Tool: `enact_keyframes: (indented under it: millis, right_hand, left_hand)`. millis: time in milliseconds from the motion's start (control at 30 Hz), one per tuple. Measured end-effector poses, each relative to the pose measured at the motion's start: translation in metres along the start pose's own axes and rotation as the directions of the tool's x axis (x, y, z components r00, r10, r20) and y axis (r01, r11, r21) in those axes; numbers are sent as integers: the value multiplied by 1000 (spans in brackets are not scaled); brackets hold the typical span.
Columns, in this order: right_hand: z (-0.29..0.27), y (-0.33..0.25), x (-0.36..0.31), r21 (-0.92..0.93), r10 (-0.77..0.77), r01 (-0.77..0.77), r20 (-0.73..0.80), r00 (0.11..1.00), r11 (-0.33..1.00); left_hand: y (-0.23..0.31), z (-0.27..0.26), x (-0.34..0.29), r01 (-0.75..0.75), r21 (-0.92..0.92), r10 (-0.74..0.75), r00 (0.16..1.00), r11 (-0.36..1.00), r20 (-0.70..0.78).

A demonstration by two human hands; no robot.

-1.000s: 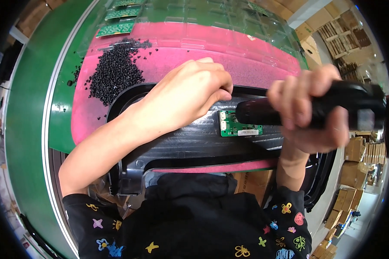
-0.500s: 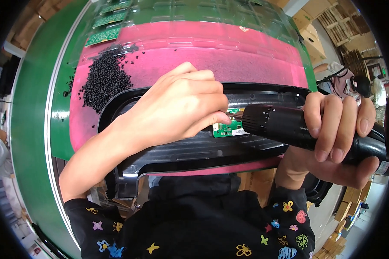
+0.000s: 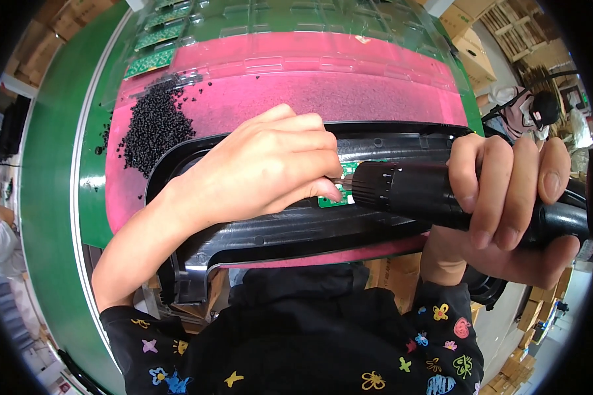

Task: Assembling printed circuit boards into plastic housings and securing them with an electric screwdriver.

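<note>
My right hand (image 3: pixel 507 197) is wrapped around a black electric screwdriver (image 3: pixel 405 192), held nearly level with its bit facing left. My left hand (image 3: pixel 267 168) is closed in a pinch at the tip of the bit; whatever lies between its fingertips is hidden. Below the bit, a small green circuit board (image 3: pixel 325 203) lies in a long black plastic housing (image 3: pixel 296 232), partly covered by the screwdriver and my left fingers. Left of the housing, small black screws (image 3: pixel 155 128) are heaped on a pink mat (image 3: pixel 257 95).
A clear plastic tray (image 3: pixel 296 64) spans the far side, with several green circuit boards (image 3: pixel 150 62) at its left. The green bench (image 3: pixel 56 164) extends leftward. Cardboard boxes (image 3: pixel 471 59) and another person (image 3: pixel 527 112) are at the far right; another person's arm shows at the left edge.
The screwdriver and my right hand have shifted slightly left, bringing the bit closer to my left fingertips. More of the circuit board is now covered. My left hand stays pinched.
</note>
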State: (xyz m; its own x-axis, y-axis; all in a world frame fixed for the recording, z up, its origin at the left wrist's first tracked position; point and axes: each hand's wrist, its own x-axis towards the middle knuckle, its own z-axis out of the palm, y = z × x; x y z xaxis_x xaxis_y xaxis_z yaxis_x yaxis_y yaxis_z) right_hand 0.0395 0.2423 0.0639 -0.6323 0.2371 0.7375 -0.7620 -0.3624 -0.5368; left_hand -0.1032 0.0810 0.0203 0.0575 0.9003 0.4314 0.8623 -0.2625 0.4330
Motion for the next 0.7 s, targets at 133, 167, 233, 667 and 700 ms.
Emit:
enact_keyframes:
  millis: [133,167,233,667,700]
  right_hand:
    - [1,-2,0,-29,12,-12,-6,1000,1000]
    - [0,-2,-1,-24,11,-12,-18,1000,1000]
    - [0,-3,-1,-28,10,-10,-16,1000,1000]
    - [-1,6,-3,-104,-55,61,64,996,993]
    - [-3,2,-2,-169,-10,28,105,994,985]
  left_hand:
    - [0,0,0,24,-56,-25,1000,998,-13]
    - [-1,0,-1,23,-54,-24,1000,998,-17]
    - [-1,0,-1,22,-51,-23,1000,998,-20]
    - [-2,2,-4,81,-77,-83,996,994,-19]
    - [-1,2,-3,103,-56,-103,995,993,-3]
